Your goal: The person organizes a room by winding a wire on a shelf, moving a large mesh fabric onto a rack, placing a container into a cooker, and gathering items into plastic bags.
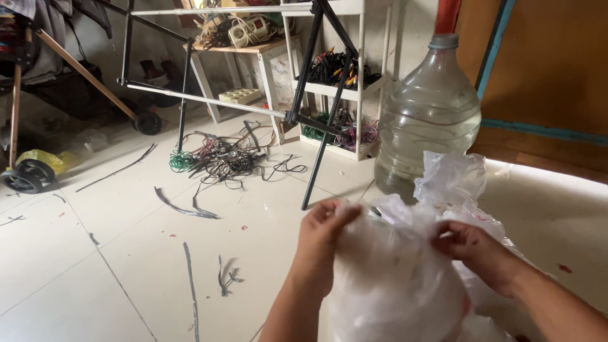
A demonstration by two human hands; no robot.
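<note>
1. Head view: white tiled floor (126, 253), littered with dark stripped cable sheath strips (190, 288) and small red scraps.
2. Landmark: large clear water jug (430, 114), standing upright on the floor at upper right, partly filled.
3. Translucent white plastic bag (392, 278) sits just in front of the jug, bulging, its crumpled top rising towards the jug's base. A loose fold of the bag overlaps the jug's lower right side in the picture; cannot tell if it touches.
4. Left hand (323, 237): on the bag's upper left edge, in front of and left of the jug. Fingers curled together, gripping a gather of plastic; thumb side hidden by the film.
5. Right hand (478, 250): on the bag's right side, below the jug's right edge. Thumb and forefinger pinch a fold of plastic; other fingers tucked under.
6. Both forearms come in from the bottom edge; hands are apart, with the bag's top between them.
7. Left of the jug: black tripod-like stand leg (323, 145) planted on the floor, then a tangle of mixed wires (228, 158) further left.
8. Behind and left of the jug: white shelf unit (354, 88) holding bundles of coloured cables.
9. Far left of the jug: cart wheels (25, 174) and a yellow bag (44, 158).
10. Right of the jug: orange-brown wooden panel (544, 69).
</note>
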